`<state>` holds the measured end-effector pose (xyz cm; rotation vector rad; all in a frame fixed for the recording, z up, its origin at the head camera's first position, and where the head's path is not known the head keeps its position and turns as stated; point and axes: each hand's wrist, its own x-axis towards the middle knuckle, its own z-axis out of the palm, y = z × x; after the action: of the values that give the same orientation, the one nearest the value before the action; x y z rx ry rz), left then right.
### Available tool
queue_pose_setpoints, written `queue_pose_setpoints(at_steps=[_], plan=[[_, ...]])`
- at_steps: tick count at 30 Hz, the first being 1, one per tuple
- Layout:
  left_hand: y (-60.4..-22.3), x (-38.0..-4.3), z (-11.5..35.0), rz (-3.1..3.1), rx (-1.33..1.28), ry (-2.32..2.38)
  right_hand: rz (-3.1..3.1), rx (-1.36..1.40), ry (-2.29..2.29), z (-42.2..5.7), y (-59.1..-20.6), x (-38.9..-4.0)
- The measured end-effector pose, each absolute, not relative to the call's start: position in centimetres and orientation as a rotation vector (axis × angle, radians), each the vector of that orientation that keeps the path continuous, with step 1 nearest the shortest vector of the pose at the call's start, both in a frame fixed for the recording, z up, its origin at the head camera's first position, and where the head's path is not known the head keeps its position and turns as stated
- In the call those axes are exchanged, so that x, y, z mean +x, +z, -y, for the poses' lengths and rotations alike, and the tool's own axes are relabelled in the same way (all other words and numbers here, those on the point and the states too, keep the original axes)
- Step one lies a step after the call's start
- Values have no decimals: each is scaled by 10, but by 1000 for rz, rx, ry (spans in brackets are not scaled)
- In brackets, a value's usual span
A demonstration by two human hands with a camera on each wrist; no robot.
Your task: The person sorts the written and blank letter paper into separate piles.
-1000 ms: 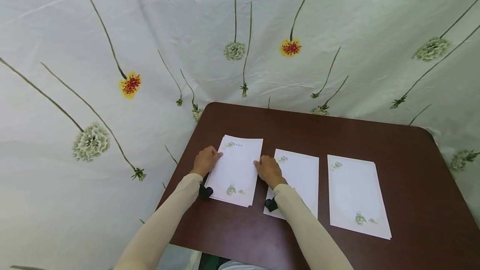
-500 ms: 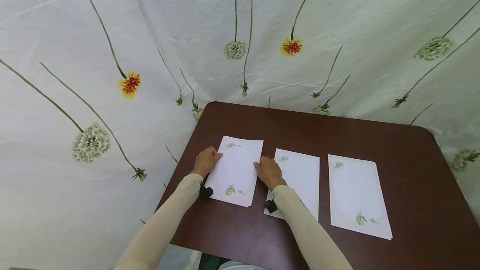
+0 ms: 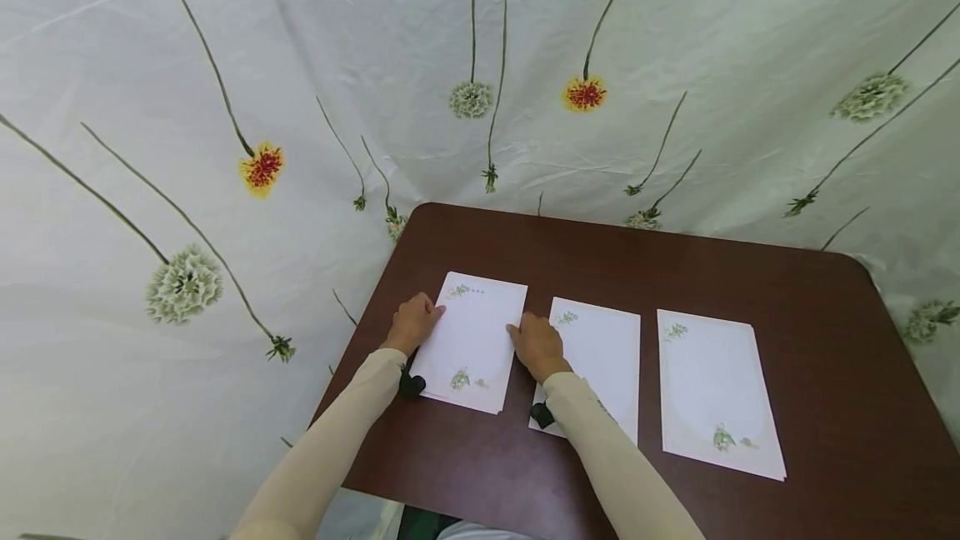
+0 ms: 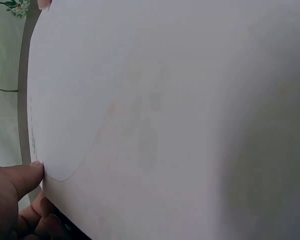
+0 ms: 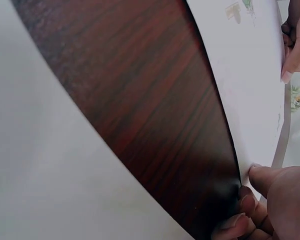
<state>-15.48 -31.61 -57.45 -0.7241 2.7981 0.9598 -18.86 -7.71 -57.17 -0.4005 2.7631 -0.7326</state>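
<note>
The leftmost pile of letter paper (image 3: 472, 340) lies on the dark brown table, with small green plant prints at its upper left and near its lower edge. My left hand (image 3: 412, 322) pinches its left edge, thumb (image 4: 27, 177) on top and fingers curled at the underside. At the opposite edge my right hand (image 3: 538, 344) does the same, its thumb (image 5: 265, 177) pressing on the paper and fingertips (image 5: 247, 205) under the edge. A second sheet's corner peeks out at the pile's lower right. Part of the middle paper (image 3: 596, 348) is hidden under my right hand and sleeve.
A third pile of the same paper (image 3: 712, 390) lies to the right, its sheets slightly offset. The table (image 3: 675, 265) has rounded far corners, and a white cloth with flower prints (image 3: 420, 65) hangs behind it. Each wrist carries a small black camera.
The top sheet's far edge, bowed a second ago, now looks straighter, and its far right corner sits slightly lower. Both hands keep their places on the side edges.
</note>
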Motion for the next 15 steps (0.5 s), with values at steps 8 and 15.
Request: queue_pose_setpoints(at_steps=[8, 15], plan=[[-573, -154, 313, -2786, -743, 946, -2780, -397, -721, 74, -571, -188], [-571, -153, 309, -2798, -760, 960, -2741, -435, -809, 69, -571, -189]])
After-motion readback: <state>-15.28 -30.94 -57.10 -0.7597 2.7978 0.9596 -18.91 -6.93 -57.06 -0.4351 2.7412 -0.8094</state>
